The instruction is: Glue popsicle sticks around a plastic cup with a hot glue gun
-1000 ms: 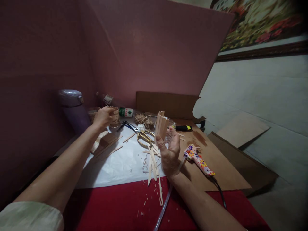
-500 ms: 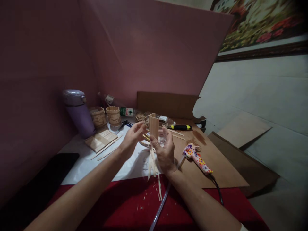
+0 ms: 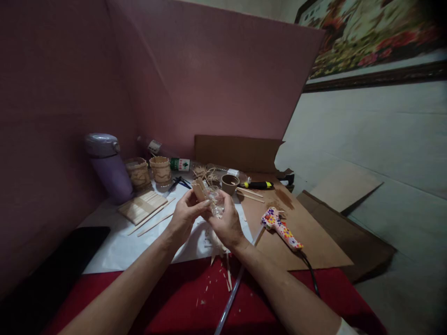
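Both my hands are closed around a clear plastic cup-like piece point(image 3: 217, 202) with wooden craft sticks point(image 3: 199, 188) standing side by side along its left side. My left hand point(image 3: 185, 214) grips the stick-covered side, thumb across the front. My right hand point(image 3: 227, 224) wraps the clear side. The piece leans to the left, and its base is partly hidden by my fingers. Loose wooden sticks point(image 3: 228, 272) and small chips lie below my hands. To the right rests a floral glue gun point(image 3: 282, 229), with a long clear glue stick point(image 3: 228, 300) running from it toward me.
Two stick-covered cups point(image 3: 160, 170) stand at the back left beside a purple flask point(image 3: 110, 170). A bundle of craft sticks point(image 3: 141, 208) lies in front. Behind my hands are a brown pot point(image 3: 229, 184), dry fibres point(image 3: 206, 173), plastic bottles point(image 3: 181, 164) and a black-yellow tool point(image 3: 260, 185).
My left hand has closed onto the piece from being apart from it. The piece has tilted left and come lower, and the brown pot behind now shows.
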`<state>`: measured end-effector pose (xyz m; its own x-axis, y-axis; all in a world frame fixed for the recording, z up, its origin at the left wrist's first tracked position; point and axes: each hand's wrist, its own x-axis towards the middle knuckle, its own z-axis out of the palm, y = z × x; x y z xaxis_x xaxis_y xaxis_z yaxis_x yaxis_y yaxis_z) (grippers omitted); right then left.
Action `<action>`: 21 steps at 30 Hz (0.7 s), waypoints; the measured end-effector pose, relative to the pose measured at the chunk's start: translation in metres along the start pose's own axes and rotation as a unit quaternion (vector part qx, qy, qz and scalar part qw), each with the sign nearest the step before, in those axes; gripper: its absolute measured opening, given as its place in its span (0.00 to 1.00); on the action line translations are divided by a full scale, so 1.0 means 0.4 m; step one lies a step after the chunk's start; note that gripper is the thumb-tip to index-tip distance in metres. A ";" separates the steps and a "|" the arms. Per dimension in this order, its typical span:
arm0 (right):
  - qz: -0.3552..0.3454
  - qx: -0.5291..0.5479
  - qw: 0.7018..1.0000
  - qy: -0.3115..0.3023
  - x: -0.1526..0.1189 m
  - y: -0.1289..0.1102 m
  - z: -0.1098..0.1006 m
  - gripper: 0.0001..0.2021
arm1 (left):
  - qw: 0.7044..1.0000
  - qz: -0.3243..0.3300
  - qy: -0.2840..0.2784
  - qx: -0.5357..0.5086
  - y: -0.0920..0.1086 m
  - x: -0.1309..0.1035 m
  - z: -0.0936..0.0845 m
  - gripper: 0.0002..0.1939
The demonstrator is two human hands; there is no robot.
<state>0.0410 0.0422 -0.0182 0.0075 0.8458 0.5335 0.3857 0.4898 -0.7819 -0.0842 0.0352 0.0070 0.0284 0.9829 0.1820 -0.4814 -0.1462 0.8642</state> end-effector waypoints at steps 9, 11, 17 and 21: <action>0.022 0.049 0.997 -0.064 -0.007 -0.005 -0.006 0.36 | 0.996 0.005 0.090 -0.003 0.017 0.002 -0.008 0.23; 0.052 0.086 0.993 -0.068 -0.004 -0.007 -0.005 0.34 | 0.995 0.004 0.101 -0.003 0.014 0.002 -0.011 0.24; 0.135 0.257 0.953 -0.089 0.007 -0.004 0.001 0.34 | 0.998 -0.019 0.054 -0.040 0.002 -0.002 -0.025 0.27; 0.144 0.307 0.934 -0.109 0.005 -0.003 0.003 0.31 | 0.996 -0.044 0.010 -0.074 0.000 -0.010 -0.016 0.25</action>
<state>0.0395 0.0435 -0.0165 -0.1840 0.9514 0.2468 -0.2061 0.2082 -0.9561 -0.0900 0.0320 0.0032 0.0605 0.9934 0.0977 -0.6013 -0.0418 0.7980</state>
